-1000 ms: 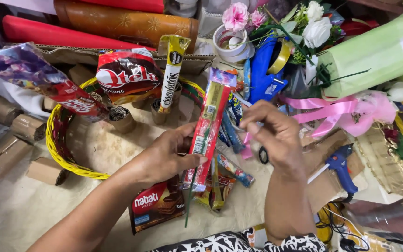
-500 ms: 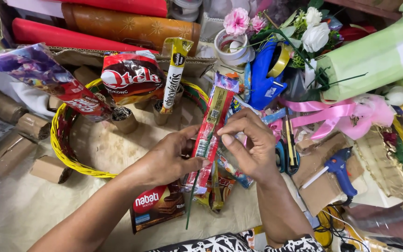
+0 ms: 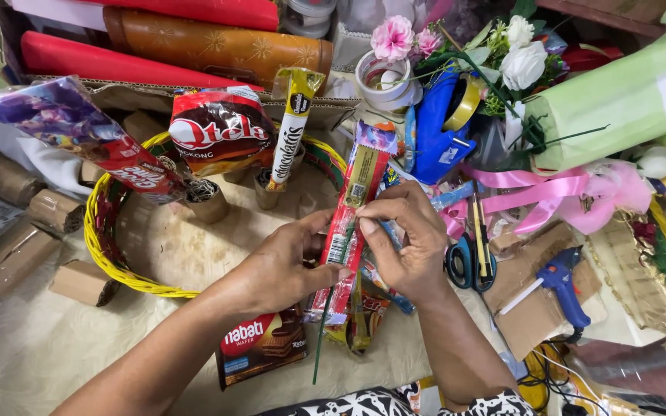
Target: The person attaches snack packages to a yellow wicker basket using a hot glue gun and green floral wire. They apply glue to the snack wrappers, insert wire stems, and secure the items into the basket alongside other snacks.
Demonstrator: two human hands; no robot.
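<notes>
Holding red snack stick point(image 3: 346, 231), both hands; yellow basket point(image 3: 98, 245) holds snack packets.

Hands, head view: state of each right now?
Left hand: closed on the red snack stick, lower half.
Right hand: fingers pinched on the same snack stick, mid-length.

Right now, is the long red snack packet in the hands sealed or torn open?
Sealed, it seems: the long red snack packet shows both crimped ends intact.

Bare forearms and hands, no rings; a black-and-white patterned garment point(image 3: 364, 402) shows below.
</notes>
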